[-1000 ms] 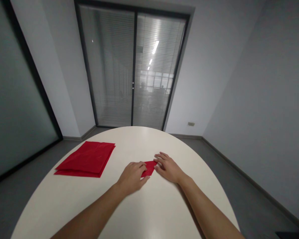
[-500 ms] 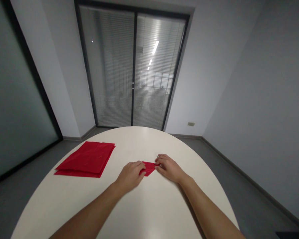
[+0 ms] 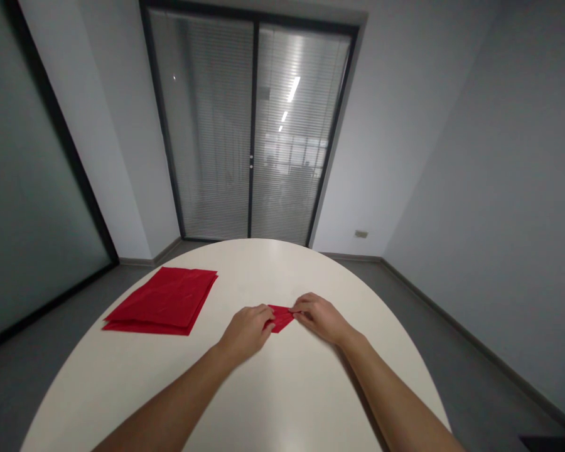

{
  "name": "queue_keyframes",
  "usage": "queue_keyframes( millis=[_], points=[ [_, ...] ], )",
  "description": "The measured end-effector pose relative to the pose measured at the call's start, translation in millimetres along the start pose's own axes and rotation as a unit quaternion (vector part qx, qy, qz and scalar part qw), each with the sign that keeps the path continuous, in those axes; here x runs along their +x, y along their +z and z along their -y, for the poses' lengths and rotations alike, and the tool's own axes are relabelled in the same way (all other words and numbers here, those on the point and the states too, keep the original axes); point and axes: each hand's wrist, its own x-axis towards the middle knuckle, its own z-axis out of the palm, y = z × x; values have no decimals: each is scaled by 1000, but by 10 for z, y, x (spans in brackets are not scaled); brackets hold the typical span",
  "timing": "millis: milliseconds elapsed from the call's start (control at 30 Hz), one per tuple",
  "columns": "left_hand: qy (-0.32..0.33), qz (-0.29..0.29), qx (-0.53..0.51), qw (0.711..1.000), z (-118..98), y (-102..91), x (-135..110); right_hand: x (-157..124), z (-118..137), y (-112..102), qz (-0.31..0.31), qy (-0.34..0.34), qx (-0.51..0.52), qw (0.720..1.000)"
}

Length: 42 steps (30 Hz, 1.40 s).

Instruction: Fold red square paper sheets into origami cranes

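A small folded piece of red paper (image 3: 281, 319) lies on the round white table between my two hands. My left hand (image 3: 249, 329) is closed on its left end, with the fingertips curled over the paper. At the right corner, my right hand (image 3: 321, 317) pinches the paper between thumb and fingers. My fingers cover both ends, so the folds there are hidden.
Larger red sheets (image 3: 162, 300) lie stacked or folded at the left of the white table (image 3: 282, 389). Beyond the table's curved far edge stands a glass door with blinds (image 3: 252, 138). Grey walls rise on both sides.
My right hand's fingers have shifted slightly left over the paper's right corner, and its forefinger has drawn in closer to the thumb. My left hand stays nearly still.
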Motion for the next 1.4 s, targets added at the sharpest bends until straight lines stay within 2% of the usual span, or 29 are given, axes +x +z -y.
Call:
queue_keyframes(
  millis=[267,567,933,1133,1267,1400],
  points=[
    [9,-6,8,1000,-29,-37,-25,-1,49,-24,-7,-3,12,1000],
    [4,1,2,1000,-23,-16,-2,10,62,-11,-22,23,57,998],
    [-51,-24,-26,998,23,12,35,10,81,-3,-14,18,78,997],
    [-18,-20,-67,997,33,15,18,15,48,21,-24,50,84,995],
    [25,6,-88,996,1,-31,-18,9,1,22,-46,75,115,990],
    [28,22,-98,995,-9,-46,-24,-2,-48,32,-63,95,155,981]
  ],
)
